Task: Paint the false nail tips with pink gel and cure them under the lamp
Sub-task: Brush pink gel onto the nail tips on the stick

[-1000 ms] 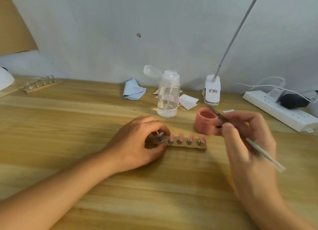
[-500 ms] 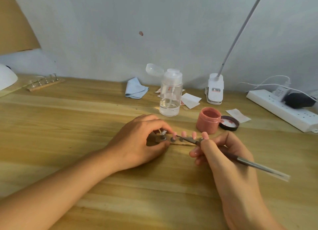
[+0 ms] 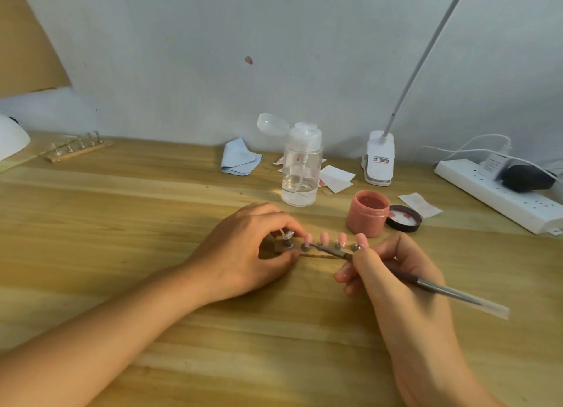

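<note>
While the left hand (image 3: 243,248) pinches the end of the wooden strip (image 3: 279,245) on the table (image 3: 152,211) and the right hand (image 3: 393,272) grips the brush (image 3: 426,283) at a pink nail tip (image 3: 308,239), light, short strokes should keep gel off the metal peg (image 3: 304,247).

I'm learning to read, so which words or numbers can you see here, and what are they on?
Label on the white lamp clip: red and dark print, too blurred to read.
Label on the white plug in the power strip: too small to read.
No other text shows.
</note>
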